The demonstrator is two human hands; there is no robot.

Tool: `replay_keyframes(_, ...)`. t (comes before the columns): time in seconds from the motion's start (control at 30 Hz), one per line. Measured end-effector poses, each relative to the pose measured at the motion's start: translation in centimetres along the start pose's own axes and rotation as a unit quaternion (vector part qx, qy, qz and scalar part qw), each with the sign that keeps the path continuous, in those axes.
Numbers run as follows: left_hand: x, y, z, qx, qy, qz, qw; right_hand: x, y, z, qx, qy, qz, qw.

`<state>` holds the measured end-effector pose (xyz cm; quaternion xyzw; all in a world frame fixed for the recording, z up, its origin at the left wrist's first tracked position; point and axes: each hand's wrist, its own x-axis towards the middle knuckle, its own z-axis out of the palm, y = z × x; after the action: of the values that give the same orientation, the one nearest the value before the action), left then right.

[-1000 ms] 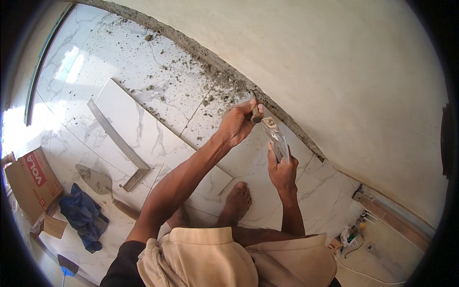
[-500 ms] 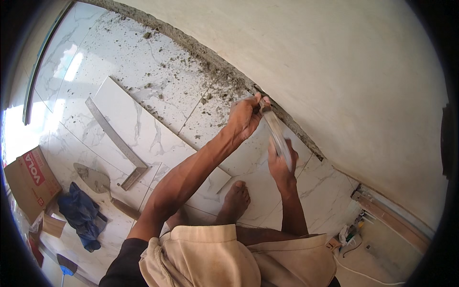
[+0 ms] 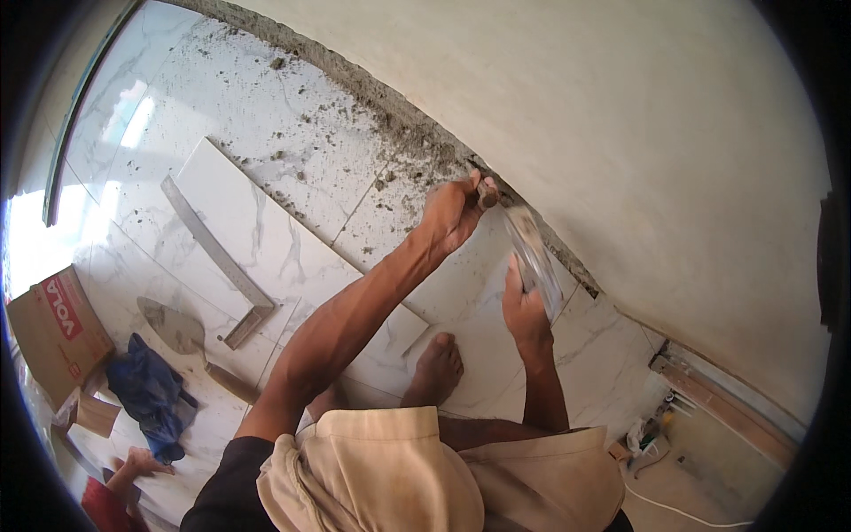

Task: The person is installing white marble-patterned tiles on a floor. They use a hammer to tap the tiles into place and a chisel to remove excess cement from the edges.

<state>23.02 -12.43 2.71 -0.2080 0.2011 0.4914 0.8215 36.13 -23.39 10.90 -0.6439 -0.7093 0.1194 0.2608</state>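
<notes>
My left hand [image 3: 450, 213] is closed around a chisel [image 3: 487, 197], held at the foot of the wall where the plaster is cut back; its tip is hidden. My right hand [image 3: 526, 312] grips a hammer [image 3: 532, 253], smeared by motion. The hammer head is a little to the right of the chisel's butt end, apart from it. Crumbs of broken mortar [image 3: 417, 146] lie along the rough wall base beside my left hand. Below my left forearm lies a long white marbled tile piece [image 3: 288, 239].
A metal square [image 3: 213, 248] lies partly over the tile piece. A trowel [image 3: 182, 332], blue cloth [image 3: 146, 390] and cardboard box [image 3: 62, 337] are on the left. Another person's limb [image 3: 137, 465] shows at lower left. My bare foot [image 3: 436, 368] stands beside the tile piece. Boards [image 3: 727, 399] lie at right.
The hammer has swung back from the chisel, toward the right, with my right hand slightly lower. My left hand stays in place. Another person's limb and red clothing have appeared at lower left.
</notes>
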Motion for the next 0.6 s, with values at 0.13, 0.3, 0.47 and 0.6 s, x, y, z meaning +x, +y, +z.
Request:
replay_keyframes(0.13,-0.1,0.0,-0.1,0.006,0.010,-0.018,1.000,0.4,1.2,0.8,-0.075,-0.045,0.021,0.996)
replay_keyframes(0.3,0.0,0.3,-0.4,0.004,0.014,-0.016,1.000,0.1,0.4,0.5,-0.003,-0.032,0.019,0.999)
replay_keyframes(0.47,-0.1,0.3,-0.3,0.011,0.014,-0.018,1.000,0.3,1.1,0.9,-0.053,-0.094,0.060,0.992)
replay_keyframes(0.6,0.1,0.3,-0.2,0.000,0.024,-0.031,0.999,-1.0,0.8,0.8,0.023,-0.005,0.012,1.000)
